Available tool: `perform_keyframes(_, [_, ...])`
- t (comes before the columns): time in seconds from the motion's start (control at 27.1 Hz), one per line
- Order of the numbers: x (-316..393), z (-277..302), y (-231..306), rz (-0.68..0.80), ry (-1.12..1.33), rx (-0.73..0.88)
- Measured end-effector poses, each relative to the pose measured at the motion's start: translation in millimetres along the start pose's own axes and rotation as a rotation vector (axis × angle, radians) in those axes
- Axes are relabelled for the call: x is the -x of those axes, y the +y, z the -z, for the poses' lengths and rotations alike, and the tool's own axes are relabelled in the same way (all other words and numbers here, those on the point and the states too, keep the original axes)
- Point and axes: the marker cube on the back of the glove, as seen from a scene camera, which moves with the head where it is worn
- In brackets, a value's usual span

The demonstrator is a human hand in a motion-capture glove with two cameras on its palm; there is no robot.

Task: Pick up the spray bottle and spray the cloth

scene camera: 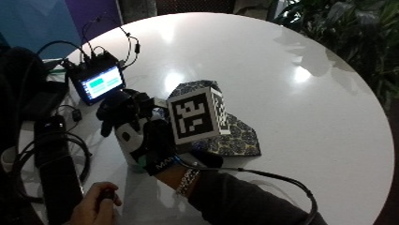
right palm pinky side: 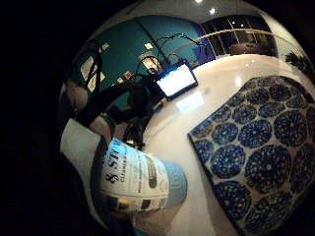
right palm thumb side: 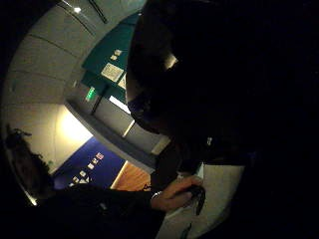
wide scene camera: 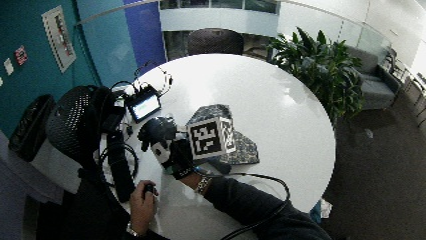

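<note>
Round white table (wide scene camera: 266,95), teal wall (wide scene camera: 33,75), potted plant (wide scene camera: 319,65), dark chair (wide scene camera: 213,42)

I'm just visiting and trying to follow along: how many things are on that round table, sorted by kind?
Spray bottles: 1, the spray bottle gripped by the gloved right hand.
Cloths: 1, the blue patterned cloth, flat on the table.
Screens: 1, a small lit monitor.
Black bars: 1, a long black device.
Total: 4.

Right hand (scene camera: 156,145): black glove, pale lettering printed near the cuff. Silver link bracelet (scene camera: 186,180) at that wrist. Dark long sleeve (scene camera: 249,199) on the right arm. Left hand (scene camera: 93,206) ungloved; a dark sleeve and a wristband show on that arm.
</note>
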Motion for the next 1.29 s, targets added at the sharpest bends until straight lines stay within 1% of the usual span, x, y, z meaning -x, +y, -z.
perform_keyframes(0.26, [-6,-7,7,-0.04,0.002,0.063])
perform_keyframes(0.52, [-21,7,37,-0.112,0.05,0.272])
perform_keyframes(0.63, [-23,27,39,-0.119,0.184,0.356])
perform_keyframes(0.74, [-22,50,31,-0.133,0.413,0.433])
perform_keyframes(0.85, [-20,71,17,-0.177,0.633,0.484])
perform_keyframes(0.92, [-18,83,8,-0.217,0.733,0.516])
perform_keyframes(1.11, [-21,100,-4,-0.301,0.838,0.556])
perform_keyframes(1.29, [-29,100,-8,-0.334,0.913,0.57])
